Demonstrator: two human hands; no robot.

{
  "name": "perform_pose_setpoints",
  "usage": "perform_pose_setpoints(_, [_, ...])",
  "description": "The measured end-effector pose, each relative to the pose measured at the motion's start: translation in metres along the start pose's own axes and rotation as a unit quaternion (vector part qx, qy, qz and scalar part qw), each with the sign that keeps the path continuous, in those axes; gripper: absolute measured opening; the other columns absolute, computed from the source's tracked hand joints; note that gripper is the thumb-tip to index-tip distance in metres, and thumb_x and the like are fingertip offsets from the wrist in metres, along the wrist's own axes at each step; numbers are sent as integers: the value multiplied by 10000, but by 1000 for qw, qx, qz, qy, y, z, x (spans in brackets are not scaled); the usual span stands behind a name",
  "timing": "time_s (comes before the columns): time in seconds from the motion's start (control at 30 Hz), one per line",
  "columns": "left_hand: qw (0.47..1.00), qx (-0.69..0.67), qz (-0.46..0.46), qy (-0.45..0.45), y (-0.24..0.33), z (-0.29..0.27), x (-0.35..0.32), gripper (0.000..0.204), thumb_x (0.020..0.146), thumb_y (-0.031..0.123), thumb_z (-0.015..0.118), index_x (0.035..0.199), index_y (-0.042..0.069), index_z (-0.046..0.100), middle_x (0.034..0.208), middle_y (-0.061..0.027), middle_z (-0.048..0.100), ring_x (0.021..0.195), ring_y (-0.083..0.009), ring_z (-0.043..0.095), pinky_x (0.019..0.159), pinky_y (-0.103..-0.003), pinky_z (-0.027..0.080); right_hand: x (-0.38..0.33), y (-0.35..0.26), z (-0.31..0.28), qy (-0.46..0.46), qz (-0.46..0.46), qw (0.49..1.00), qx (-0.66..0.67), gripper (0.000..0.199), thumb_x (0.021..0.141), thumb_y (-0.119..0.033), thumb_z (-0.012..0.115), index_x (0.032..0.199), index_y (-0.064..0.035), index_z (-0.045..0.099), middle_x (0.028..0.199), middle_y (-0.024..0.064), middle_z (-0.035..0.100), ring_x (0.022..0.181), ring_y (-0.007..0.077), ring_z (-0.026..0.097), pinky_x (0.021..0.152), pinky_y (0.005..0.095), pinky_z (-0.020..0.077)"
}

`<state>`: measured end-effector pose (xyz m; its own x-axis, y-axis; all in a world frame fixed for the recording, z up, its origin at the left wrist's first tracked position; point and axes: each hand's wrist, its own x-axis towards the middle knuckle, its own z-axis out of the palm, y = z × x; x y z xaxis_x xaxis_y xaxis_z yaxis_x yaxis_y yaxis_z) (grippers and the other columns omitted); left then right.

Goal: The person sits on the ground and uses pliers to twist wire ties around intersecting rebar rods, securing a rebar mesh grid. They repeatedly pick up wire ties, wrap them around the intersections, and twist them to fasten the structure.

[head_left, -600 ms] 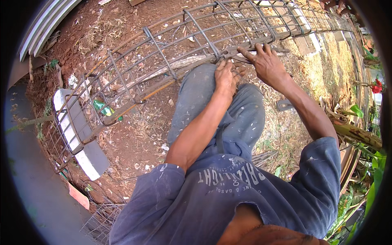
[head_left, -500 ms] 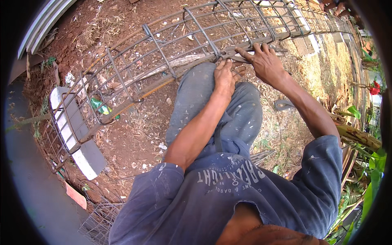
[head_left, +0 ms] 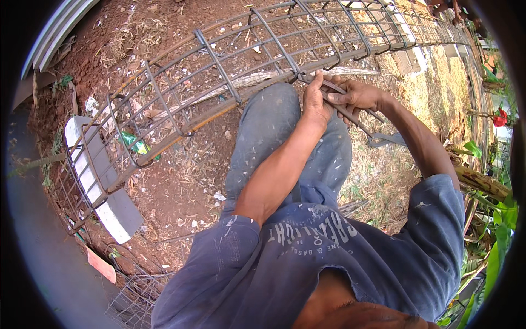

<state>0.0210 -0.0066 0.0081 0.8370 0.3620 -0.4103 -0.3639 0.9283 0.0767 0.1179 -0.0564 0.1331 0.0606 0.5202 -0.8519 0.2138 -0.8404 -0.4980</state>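
A long rebar cage [head_left: 235, 93] of bars and square stirrups stretches across the far side, in front of my knees. My right hand [head_left: 356, 97] is wrapped round the handles of dark metal pincers [head_left: 359, 124]. Their head points toward a stirrup joint on the cage's near bar, partly covered by my fingers. My left hand [head_left: 318, 104] is beside the pincers, close to that same joint, its fingers pressed together. What the left fingers pinch, if anything, is hidden; any tie wire there is too small to make out.
A white-and-grey block [head_left: 104, 181] sits under the cage's left end. On the soil lie a green plastic wrapper [head_left: 134, 143] and a grey strap [head_left: 388, 140]. Wire mesh [head_left: 137, 296] is at lower left, a wooden pole [head_left: 482, 182] and plants at right.
My right hand has come down and closed round the pincer handles, which now slant toward me instead of lying along the bar. My left hand has shifted slightly right.
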Motion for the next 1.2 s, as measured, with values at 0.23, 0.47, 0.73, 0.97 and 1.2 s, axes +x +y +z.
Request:
perform_pose_setpoints(0.23, [941,-49,78,326,-5,66,6,196,951,183,551,927,1,482,732,-83,496,586,-206,503,577,-385,487,-39,44,44,355,-90,764,-532,757,733,-301,760,1332,-17,395,1015,244,624,1029,361,619,899,467,490])
perform_pose_setpoints(0.47, [868,295,292,271,-35,8,-8,350,793,165,754,1018,13,533,927,-84,575,828,-191,523,796,-340,428,87,155,92,435,-189,867,-153,506,789,-154,636,1261,-59,481,1007,257,640,943,442,608,810,482,502])
perform_pose_setpoints(0.73, [981,151,66,98,0,-11,-28,314,871,349,697,945,71,573,771,-50,538,728,-176,551,635,-339,480,14,100,54,-146,-75,910,380,383,998,-383,460,1099,-18,520,893,168,652,628,218,654,483,333,512])
perform_pose_setpoints(0.97, [995,16,28,97,-15,-4,-10,337,929,403,604,961,74,539,829,-88,554,728,-293,602,692,-453,539,-19,59,18,-60,-27,981,180,470,990,-388,472,1180,39,516,960,215,663,776,253,668,570,373,536])
perform_pose_setpoints(1.2, [1000,-17,19,17,-13,1,-9,368,936,396,580,934,29,542,828,-106,557,885,-318,622,798,-458,531,-23,41,0,-82,-34,981,170,549,964,-326,541,1246,136,445,1024,300,638,908,364,674,710,464,595])
